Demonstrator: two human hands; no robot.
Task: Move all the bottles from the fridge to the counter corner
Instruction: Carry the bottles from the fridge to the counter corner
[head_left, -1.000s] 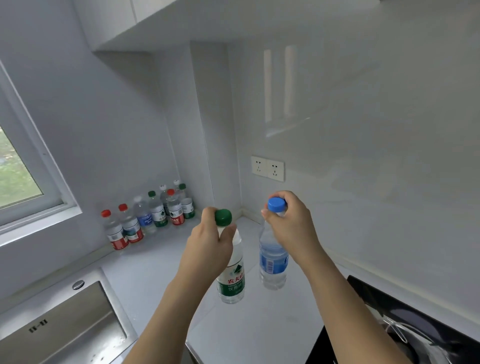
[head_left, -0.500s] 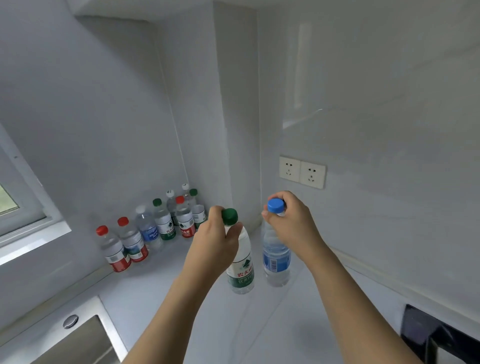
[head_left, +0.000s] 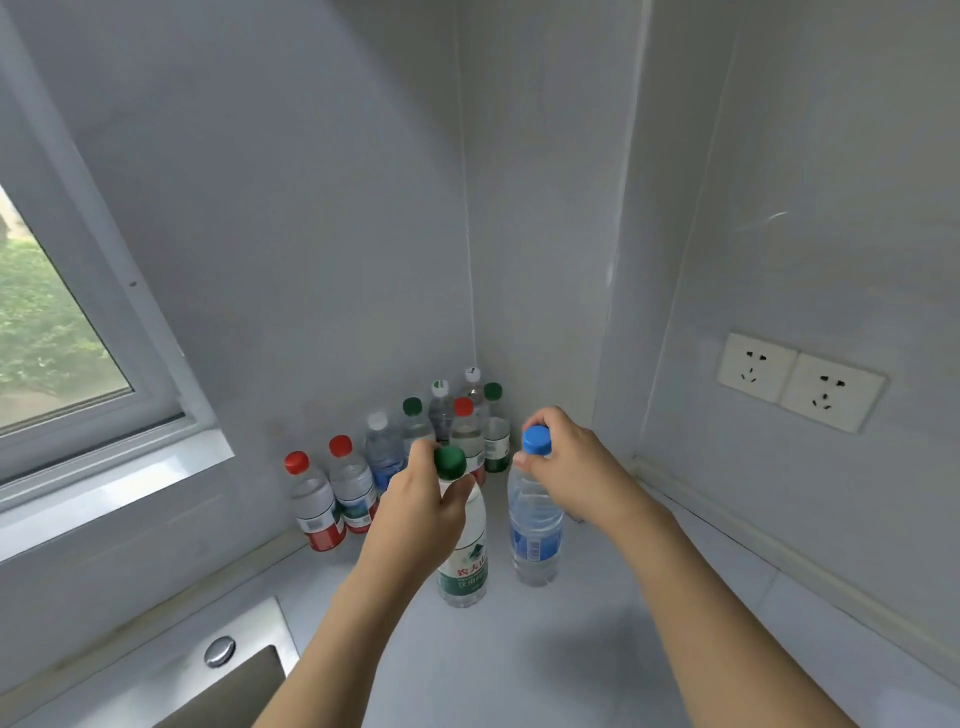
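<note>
I've got 2 bottles in hand, both near the center of the frame. My left hand (head_left: 415, 519) pinches the neck of the green-cap bottle (head_left: 464, 556) just under the cap, fingers curled round it, so a narrow grip holding that bottle. My right hand (head_left: 576, 470) wraps the neck of the blue-cap bottle (head_left: 535, 530) the same way, thumb and fingers closed tight below the cap. Both bottles hang upright, side by side w/ a small gap between them, green-cap one left of the blue-cap one; their bases sit very close to the counter (head_left: 519, 665) (can't tell if they touch it).

Behind them, toward the corner where the 2 walls meet, stands the row of bottles (head_left: 395, 457) already on the counter: I count abt 8, caps red, white and green, running from mid-left of the frame back into the corner. The 2 red-cap ones at the left end are nearest me.

Window (head_left: 57, 332) fills the left edge, sink (head_left: 223, 675) corner w/ a round metal fitting at lower left, double wall socket (head_left: 800, 387) at right.
</note>
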